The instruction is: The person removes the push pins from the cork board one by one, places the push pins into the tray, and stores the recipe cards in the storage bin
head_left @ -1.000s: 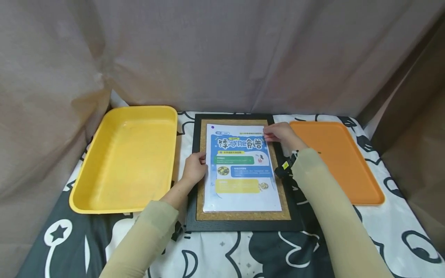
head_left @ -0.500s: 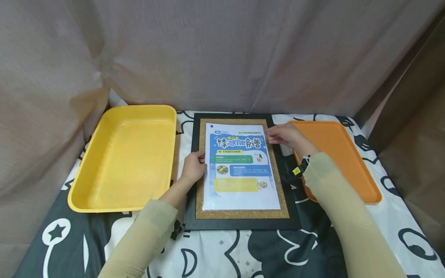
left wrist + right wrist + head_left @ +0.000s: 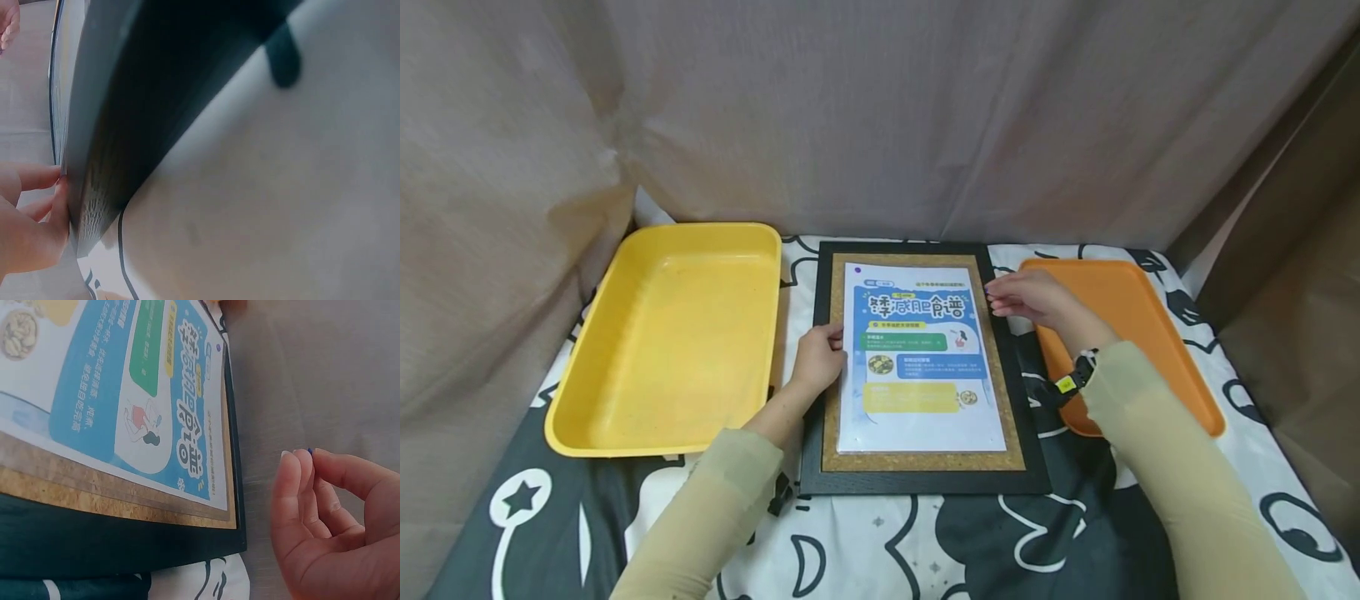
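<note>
1. Right in the middle of the head view lies a cork board (image 3: 992, 350) with a black frame, flat on a black-and-white cloth (image 3: 925, 542).
2. On the cork lies a blue and white poster (image 3: 921, 358). A tiny purple pin (image 3: 857, 272) sits in its upper left corner.
3. The left hand (image 3: 818, 360) rests on the left edge of the board, and its fingers touch the edge of the poster. The fingers look loosely bent and press down. They do not wrap around anything.
4. In the left wrist view the board's dark frame (image 3: 125, 125) fills most of the picture and is blurry. Only a bit of the left hand shows at the lower left.
5. The right hand (image 3: 1033, 298) hovers just past the poster's upper right corner, partly over the orange tray (image 3: 1150, 333).
6. In the right wrist view the right hand's (image 3: 331, 519) thumb and first fingers pinch together. A tiny blue thing (image 3: 309, 450) peeks out between the tips. It is too small to tell what it is.
7. A big yellow tray (image 3: 595, 333) sits at the left of the head view, just beside the board.
8. A grey curtain (image 3: 880, 117) hangs behind it all, so nothing past it can be seen.
</note>
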Tool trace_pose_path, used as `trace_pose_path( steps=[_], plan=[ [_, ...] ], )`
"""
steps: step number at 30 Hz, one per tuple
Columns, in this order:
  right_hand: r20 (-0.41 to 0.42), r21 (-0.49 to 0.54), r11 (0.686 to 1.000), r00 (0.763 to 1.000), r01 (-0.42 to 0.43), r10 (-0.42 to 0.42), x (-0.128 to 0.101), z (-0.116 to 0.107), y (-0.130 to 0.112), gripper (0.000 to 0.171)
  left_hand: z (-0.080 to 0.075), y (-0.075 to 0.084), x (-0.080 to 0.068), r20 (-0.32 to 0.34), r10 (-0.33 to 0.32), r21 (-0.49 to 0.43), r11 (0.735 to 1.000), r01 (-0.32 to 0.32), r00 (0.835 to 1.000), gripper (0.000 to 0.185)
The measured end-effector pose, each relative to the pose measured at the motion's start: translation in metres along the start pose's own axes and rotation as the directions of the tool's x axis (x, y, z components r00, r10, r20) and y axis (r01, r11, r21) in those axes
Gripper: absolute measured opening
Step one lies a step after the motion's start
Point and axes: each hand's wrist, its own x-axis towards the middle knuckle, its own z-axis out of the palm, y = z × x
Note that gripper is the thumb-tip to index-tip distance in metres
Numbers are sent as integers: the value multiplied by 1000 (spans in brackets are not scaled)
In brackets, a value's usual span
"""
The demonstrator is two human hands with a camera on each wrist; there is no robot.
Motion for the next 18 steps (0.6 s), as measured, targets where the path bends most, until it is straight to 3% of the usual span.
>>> trace_pose_path(
  steps=[13, 18],
  plan=[
    [45, -61, 997, 998, 44, -41, -20, -10, 4, 51, -1, -1, 1, 26, -40, -21, 999, 40, 999, 48],
    [51, -37, 998, 998, 46, -44, -26, -20, 9, 31, -1, -2, 1, 27, -38, -21, 999, 39, 999, 48]
  ],
)
